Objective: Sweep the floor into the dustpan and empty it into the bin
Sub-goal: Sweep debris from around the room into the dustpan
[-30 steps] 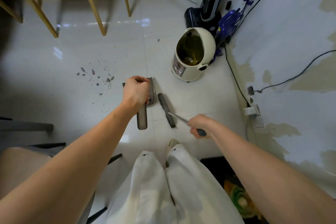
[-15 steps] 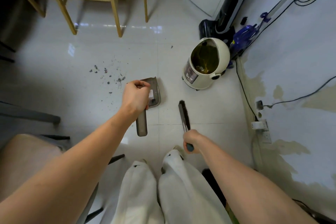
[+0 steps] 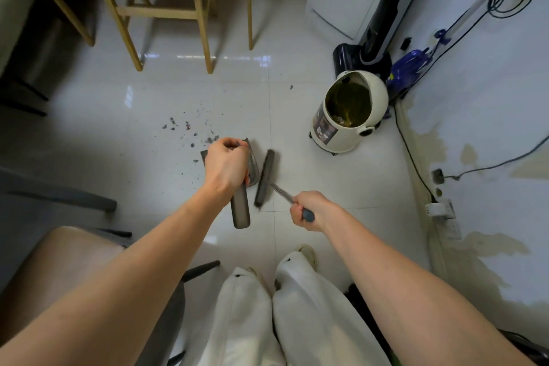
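We look down on a glossy white tiled floor (image 3: pixel 300 104), where dark crumbs of debris (image 3: pixel 190 131) lie scattered. On it stand a cream bin (image 3: pixel 349 116), a wooden chair (image 3: pixel 166 9), and an upright vacuum (image 3: pixel 377 38).

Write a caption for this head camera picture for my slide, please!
Left hand holds dustpan, right hand holds brush, beside crumbs and open bin.
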A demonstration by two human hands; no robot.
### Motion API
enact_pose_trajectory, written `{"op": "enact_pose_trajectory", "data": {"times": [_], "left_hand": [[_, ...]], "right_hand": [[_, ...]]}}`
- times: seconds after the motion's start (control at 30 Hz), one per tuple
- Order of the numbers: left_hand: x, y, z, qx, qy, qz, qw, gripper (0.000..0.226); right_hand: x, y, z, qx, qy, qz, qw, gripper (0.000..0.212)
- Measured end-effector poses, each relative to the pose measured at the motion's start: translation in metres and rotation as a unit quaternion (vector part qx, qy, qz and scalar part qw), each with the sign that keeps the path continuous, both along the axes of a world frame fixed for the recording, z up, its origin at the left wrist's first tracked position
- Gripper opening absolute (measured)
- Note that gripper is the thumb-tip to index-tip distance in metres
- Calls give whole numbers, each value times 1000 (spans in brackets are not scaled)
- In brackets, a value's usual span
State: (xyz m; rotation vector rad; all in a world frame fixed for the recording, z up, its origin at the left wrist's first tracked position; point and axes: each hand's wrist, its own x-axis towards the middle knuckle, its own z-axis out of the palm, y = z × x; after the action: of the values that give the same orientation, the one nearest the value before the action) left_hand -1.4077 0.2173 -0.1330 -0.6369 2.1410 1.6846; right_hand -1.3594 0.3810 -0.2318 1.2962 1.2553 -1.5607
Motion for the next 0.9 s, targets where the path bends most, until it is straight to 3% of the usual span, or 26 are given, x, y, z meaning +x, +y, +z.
{"op": "enact_pose_trajectory", "data": {"times": [0.13,0.33,0.47,0.77,0.9], "left_hand": [[-7,-8,3,7,2,1,1000,14],[-11,-21,11,9,20,23,999,15],[-9,-18,10,15,25,9,1000,15],[-5,24,19,1,7,-74,997,10],[-5,63,23,35,5,-45,998,7]], "right_hand": [[16,13,11,17,13,27,999,23],[36,25,-7,-61,-4,-91,994,21],[38,13,-21,-21,-8,-16,1000,20],[27,61,38,4,8,24,1000,27],[41,95,52,23,31,-37,999,20]]}}
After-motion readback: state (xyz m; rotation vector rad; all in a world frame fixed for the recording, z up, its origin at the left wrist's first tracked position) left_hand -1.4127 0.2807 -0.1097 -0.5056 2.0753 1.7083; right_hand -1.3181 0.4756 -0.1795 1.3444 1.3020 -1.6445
